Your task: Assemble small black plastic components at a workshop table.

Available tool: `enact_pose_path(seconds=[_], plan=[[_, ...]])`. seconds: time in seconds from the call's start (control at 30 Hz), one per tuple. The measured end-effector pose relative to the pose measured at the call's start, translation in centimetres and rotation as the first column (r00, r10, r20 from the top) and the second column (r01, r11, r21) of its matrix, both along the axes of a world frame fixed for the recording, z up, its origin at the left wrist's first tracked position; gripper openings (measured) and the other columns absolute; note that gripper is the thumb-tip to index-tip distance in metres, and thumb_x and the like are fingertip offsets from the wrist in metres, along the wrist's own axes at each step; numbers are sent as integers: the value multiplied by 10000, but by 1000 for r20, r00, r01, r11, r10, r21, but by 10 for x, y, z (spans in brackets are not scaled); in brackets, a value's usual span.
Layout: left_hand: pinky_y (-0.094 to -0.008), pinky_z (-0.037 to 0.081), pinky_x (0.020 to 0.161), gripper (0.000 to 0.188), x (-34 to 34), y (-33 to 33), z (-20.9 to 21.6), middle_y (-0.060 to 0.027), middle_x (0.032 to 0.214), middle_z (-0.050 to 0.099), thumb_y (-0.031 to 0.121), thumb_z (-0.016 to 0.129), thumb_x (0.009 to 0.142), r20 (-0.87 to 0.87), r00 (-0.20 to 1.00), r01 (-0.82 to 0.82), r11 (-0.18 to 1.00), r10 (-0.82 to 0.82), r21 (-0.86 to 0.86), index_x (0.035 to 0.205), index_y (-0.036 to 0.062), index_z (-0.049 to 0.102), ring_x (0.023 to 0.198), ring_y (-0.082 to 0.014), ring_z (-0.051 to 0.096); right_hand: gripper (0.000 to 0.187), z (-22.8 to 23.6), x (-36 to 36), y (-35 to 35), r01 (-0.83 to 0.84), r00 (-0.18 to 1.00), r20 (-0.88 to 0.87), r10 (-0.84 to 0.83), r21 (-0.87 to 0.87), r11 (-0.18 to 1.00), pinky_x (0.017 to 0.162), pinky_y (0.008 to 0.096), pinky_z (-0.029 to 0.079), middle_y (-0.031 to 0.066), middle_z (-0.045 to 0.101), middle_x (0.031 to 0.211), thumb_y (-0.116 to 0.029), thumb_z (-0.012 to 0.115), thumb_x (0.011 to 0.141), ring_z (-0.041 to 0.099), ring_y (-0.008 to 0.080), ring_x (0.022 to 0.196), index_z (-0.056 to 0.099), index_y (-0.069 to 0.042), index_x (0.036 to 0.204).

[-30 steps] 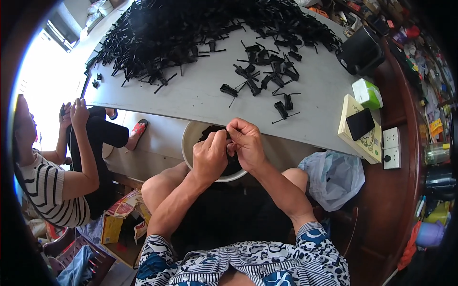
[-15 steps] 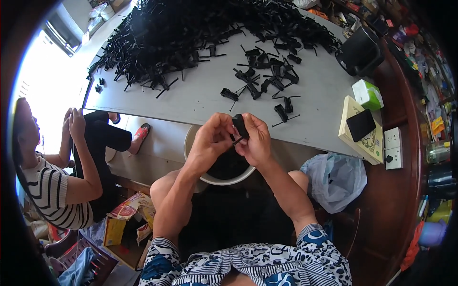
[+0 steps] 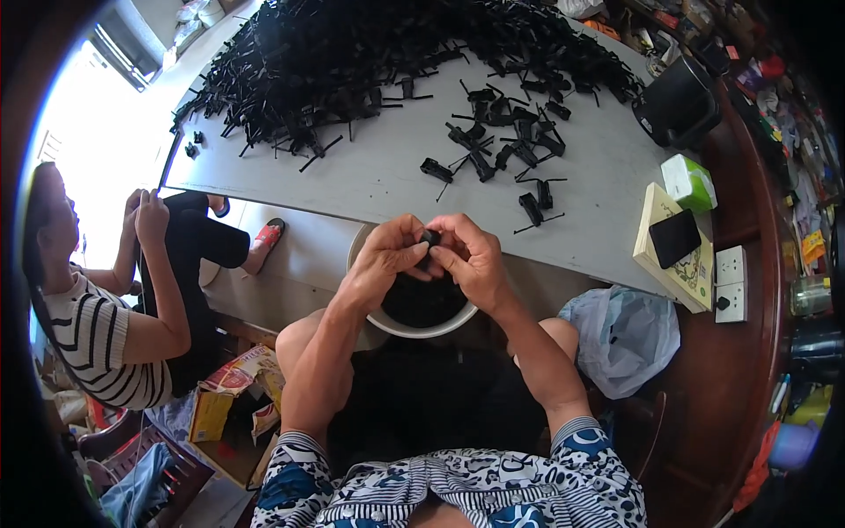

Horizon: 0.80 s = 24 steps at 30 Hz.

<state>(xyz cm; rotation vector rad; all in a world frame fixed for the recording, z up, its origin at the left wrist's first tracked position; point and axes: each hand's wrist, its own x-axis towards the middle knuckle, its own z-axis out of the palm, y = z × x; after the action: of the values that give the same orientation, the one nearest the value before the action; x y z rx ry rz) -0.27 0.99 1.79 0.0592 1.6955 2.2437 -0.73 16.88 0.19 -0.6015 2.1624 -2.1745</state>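
Observation:
Both my hands meet over a white-rimmed tub (image 3: 405, 333) holding dark contents, just off the table's near edge. Between them is a small black plastic part (image 3: 429, 238), mostly covered by my fingers. My left hand (image 3: 392, 255) pinches it from the left with thumb and fingers. From the other side my right hand (image 3: 466, 258) grips it, thumb bent in. Similar black parts with thin arms (image 3: 530, 209) lie loose on the grey table (image 3: 370, 185) beyond my hands. Behind them rises a large heap of black parts (image 3: 326, 70).
A black container (image 3: 676, 101) stands at the table's right, near a green-and-white pack (image 3: 689, 182) and a dark phone-like slab (image 3: 675, 238) on a book. A plastic bag (image 3: 625, 343) hangs low right. Another person (image 3: 106, 326) sits at left by an open carton (image 3: 233, 414).
My fingers have closed further around the black part, which now shows less and sits more between both hands. The whole view has shifted slightly.

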Motion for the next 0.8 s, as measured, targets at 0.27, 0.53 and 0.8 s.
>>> enact_pose_path(seconds=[0.27,0.53,0.8], plan=[[-186,233,456,174,12,13,-7,48,631,410,191,502,912,-57,995,-82,992,76,-98,783,74,490,527,-30,325,214,-6,-2,0,-68,974,218,60,31,997,481,215,376,-6,473,604,11,663,718,447,41,555,460,-21,779],[-183,245,425,160,11,17,-24,52,583,422,142,522,895,-168,967,-208,974,190,-90,756,64,524,482,-23,332,265,-4,10,-5,116,981,-183,-66,277,954,502,339,420,150,536,641,-64,696,702,546,273,556,464,-12,819],[-285,458,547,216,9,5,-28,-85,633,566,174,549,865,-155,984,-37,753,-87,-657,1006,15,513,605,-171,589,590,27,-22,56,774,632,-679,-374,581,253,616,372,447,103,433,924,-327,772,640,506,276,838,507,-62,1096]])
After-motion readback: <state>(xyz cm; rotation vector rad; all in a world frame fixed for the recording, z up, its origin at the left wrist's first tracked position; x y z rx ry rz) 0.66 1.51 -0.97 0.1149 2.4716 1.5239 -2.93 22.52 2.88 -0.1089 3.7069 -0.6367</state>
